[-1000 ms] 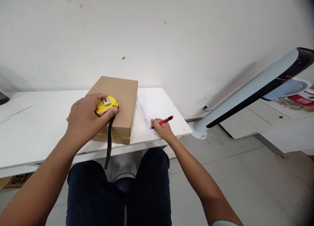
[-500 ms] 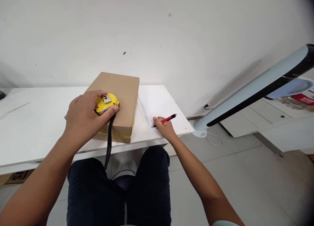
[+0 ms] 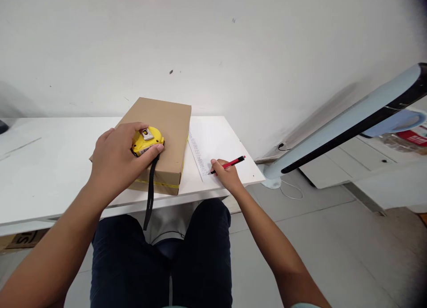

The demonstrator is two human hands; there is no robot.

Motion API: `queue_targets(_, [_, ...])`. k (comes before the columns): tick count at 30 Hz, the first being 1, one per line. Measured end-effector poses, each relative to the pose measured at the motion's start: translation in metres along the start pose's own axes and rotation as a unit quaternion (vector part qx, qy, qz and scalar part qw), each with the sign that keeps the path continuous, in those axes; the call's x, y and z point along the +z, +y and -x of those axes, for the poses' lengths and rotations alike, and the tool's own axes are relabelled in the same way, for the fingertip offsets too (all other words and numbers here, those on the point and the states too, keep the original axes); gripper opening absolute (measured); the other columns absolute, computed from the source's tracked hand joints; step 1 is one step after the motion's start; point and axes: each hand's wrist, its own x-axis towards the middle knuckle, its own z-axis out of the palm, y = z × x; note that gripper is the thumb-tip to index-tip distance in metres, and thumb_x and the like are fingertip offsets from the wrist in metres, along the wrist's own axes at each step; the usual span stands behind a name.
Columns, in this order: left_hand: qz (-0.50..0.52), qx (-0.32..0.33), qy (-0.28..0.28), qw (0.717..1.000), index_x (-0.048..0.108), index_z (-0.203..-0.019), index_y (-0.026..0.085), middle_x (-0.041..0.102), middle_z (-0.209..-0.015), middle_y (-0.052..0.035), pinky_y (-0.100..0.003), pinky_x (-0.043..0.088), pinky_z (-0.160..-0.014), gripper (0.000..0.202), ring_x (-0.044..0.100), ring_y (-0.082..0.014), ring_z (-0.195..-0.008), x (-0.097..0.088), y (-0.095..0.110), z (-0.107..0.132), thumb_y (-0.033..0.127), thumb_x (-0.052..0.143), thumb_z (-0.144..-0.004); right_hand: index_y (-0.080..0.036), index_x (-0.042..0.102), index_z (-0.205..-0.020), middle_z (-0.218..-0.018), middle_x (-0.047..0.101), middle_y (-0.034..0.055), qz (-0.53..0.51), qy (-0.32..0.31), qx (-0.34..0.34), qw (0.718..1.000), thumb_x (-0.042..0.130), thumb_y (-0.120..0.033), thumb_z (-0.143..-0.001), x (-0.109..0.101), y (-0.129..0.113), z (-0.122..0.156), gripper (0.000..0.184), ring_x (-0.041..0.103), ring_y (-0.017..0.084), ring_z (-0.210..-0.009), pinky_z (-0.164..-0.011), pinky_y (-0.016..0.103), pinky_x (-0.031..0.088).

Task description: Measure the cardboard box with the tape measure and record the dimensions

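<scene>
My left hand is closed around a yellow tape measure, holding it on top of a brown cardboard box. A black strap hangs from the tape measure past the box's front side. Yellow strips run along the lower part of the box. My right hand grips a red and black pen, its tip at a white sheet of paper with rows of handwriting. The sheet lies along the right side of the box, which may cover part of it.
The white table stands against a white wall. To the right rises a tall pale-blue and black appliance on a round base, with a cable on the floor. White drawers stand beyond it. My knees are below the table's front edge.
The whole view has shifted slightly. The pen leans a little differently in my right hand, its tip still at the paper. My left hand keeps its hold on the tape measure.
</scene>
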Motion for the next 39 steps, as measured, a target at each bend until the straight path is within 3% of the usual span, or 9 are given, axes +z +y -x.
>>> queue_targets(6, [0.000,0.013,0.005,1.000,0.057,-0.129,0.020,0.065,-0.128,-0.0078,-0.051,0.037,-0.114,0.050,0.060,-0.0295,-0.119,-0.001,-0.002,0.001,0.055,0.054,-0.094,-0.023,0.059,-0.055,-0.055,0.052,-0.0013,0.008,0.007,-0.013,1.000,0.053,-0.049,-0.087,0.003,-0.005,0.002,0.042,0.053,0.018,-0.061,-0.064,0.031,0.043])
queue_targets(14, [0.006,-0.009,0.011,1.000,0.059,-0.126,0.032,0.065,-0.127,-0.0045,-0.054,0.045,-0.104,0.049,0.061,-0.0342,-0.118,0.006,-0.011,-0.003,0.062,0.057,-0.087,-0.023,0.058,-0.054,-0.053,0.051,-0.0014,0.010,0.012,-0.014,1.000,0.053,-0.049,-0.087,0.002,-0.004,0.002,0.042,0.051,0.018,-0.059,-0.063,0.031,0.042])
queue_targets(24, [0.011,-0.010,0.014,1.000,0.061,-0.127,0.033,0.068,-0.128,-0.0025,-0.047,0.049,-0.096,0.050,0.063,-0.0333,-0.116,0.005,-0.008,-0.002,0.062,0.057,-0.086,-0.023,0.057,-0.058,-0.058,0.056,-0.0003,-0.005,0.034,-0.007,0.999,0.054,-0.053,-0.089,0.003,0.002,0.002,0.043,0.055,0.019,-0.063,-0.064,0.030,0.045])
queue_targets(28, [0.033,0.052,-0.019,0.998,0.058,-0.133,0.033,0.064,-0.138,-0.0010,-0.042,0.050,-0.096,0.053,0.062,-0.0303,-0.121,0.001,-0.019,-0.002,0.060,0.054,-0.088,-0.022,0.065,-0.082,-0.062,0.061,0.0004,-0.004,0.037,-0.030,0.999,0.036,-0.065,-0.095,0.006,0.008,-0.003,0.053,0.055,0.017,-0.056,-0.058,0.030,0.047])
queue_targets(31, [0.036,0.137,-0.063,0.988,0.051,-0.143,0.030,0.059,-0.145,-0.0023,-0.038,0.045,-0.105,0.057,0.057,-0.0266,-0.130,-0.005,-0.032,0.003,0.056,0.050,-0.092,-0.021,0.063,-0.101,-0.052,0.053,-0.0025,0.021,0.056,-0.058,0.997,0.011,-0.067,-0.097,0.009,0.010,-0.003,0.070,0.048,0.019,-0.045,-0.049,0.031,0.044])
queue_targets(33, [0.016,0.163,-0.071,0.984,0.050,-0.145,0.028,0.059,-0.145,-0.0044,-0.038,0.044,-0.106,0.056,0.056,-0.0255,-0.131,-0.012,-0.040,0.010,0.053,0.047,-0.095,-0.021,0.063,-0.099,-0.050,0.048,-0.0036,0.045,0.074,-0.069,0.994,0.018,-0.068,-0.096,0.009,0.010,-0.002,0.065,0.049,0.021,-0.046,-0.048,0.032,0.044])
queue_targets(36, [-0.032,0.159,-0.019,0.987,0.055,-0.141,0.027,0.065,-0.137,-0.0082,-0.044,0.045,-0.106,0.053,0.062,-0.0271,-0.123,-0.023,-0.054,0.031,0.053,0.050,-0.095,-0.023,0.061,-0.099,-0.077,0.064,0.0055,0.072,0.104,-0.081,0.989,0.045,-0.064,-0.090,0.010,0.012,-0.002,0.045,0.064,0.026,-0.073,-0.065,0.037,0.052])
queue_targets(39, [-0.059,0.162,0.065,0.983,0.056,-0.139,0.028,0.067,-0.132,-0.0102,-0.045,0.047,-0.102,0.052,0.065,-0.0275,-0.114,-0.034,-0.069,0.070,0.049,0.057,-0.092,-0.018,0.056,-0.120,-0.091,0.066,0.0099,0.101,0.101,-0.071,0.987,0.048,-0.048,-0.088,0.017,0.015,-0.004,0.045,0.065,0.028,-0.080,-0.075,0.041,0.054])
